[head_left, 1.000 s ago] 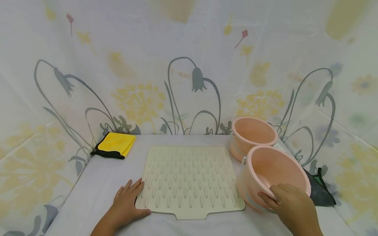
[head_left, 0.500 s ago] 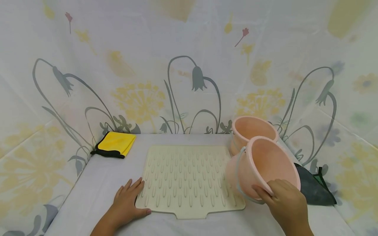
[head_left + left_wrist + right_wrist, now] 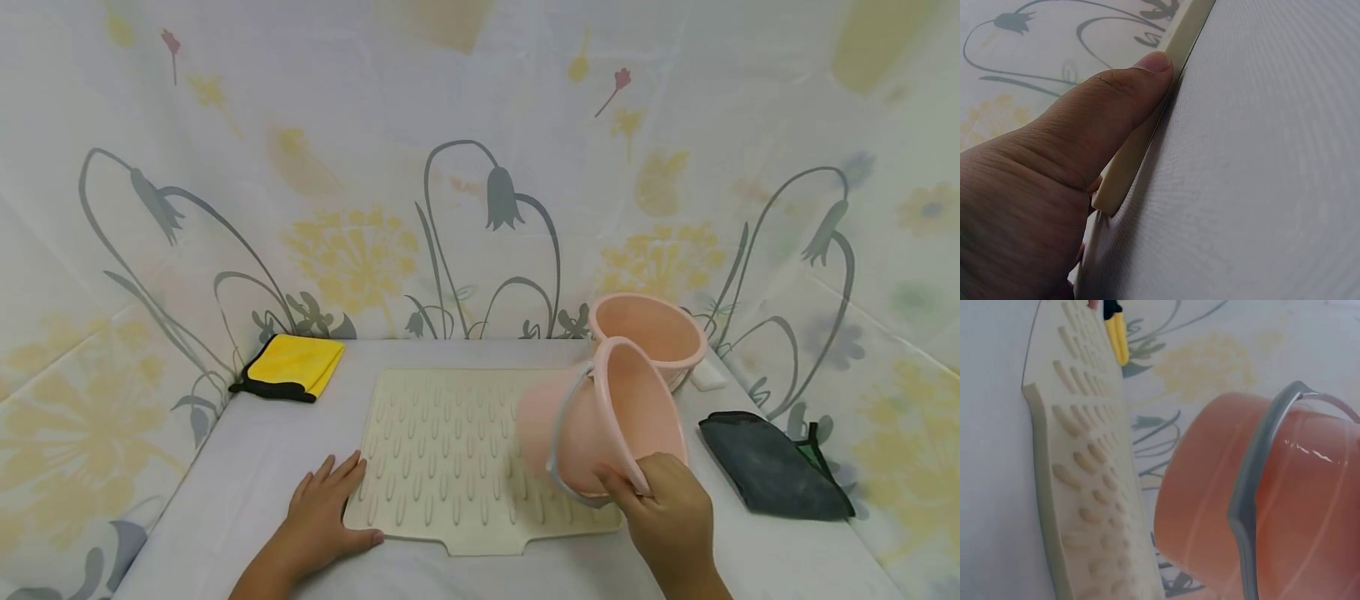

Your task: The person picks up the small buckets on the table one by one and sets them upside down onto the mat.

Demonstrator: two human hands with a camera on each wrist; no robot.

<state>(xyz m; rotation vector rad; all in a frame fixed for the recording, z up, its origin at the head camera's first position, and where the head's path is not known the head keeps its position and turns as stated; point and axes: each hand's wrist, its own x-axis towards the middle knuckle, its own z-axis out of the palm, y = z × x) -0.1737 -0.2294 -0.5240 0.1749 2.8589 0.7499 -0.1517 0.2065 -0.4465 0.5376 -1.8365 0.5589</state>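
Note:
My right hand (image 3: pixel 663 517) grips the near rim of a pink bucket (image 3: pixel 570 433), thumb outside and fingers over the edge. The bucket is tilted, its mouth facing right, and hangs over the right part of a cream ridged mat (image 3: pixel 450 450). In the right wrist view, its grey handle (image 3: pixel 1254 475) lies against the wall, and a gap shows between bucket and mat. At the mat's lower left corner my left hand (image 3: pixel 322 517) rests with fingers spread along the edge. The left wrist view shows its thumb (image 3: pixel 1141 81) against the mat's front edge (image 3: pixel 1129 162).
A second pink bucket (image 3: pixel 648 329) stands upright at the back right, with a small white object (image 3: pixel 707 377) beside it. A dark grey cloth (image 3: pixel 776 467) lies to the right. Back left is a folded yellow cloth (image 3: pixel 296 367) with black edging. Flower-printed curtain (image 3: pixel 480 167) surrounds the table.
My right hand has carried the pink bucket leftward from beside the mat to over it, tilting it further. More of the dark grey cloth now shows. The left hand has stayed in place.

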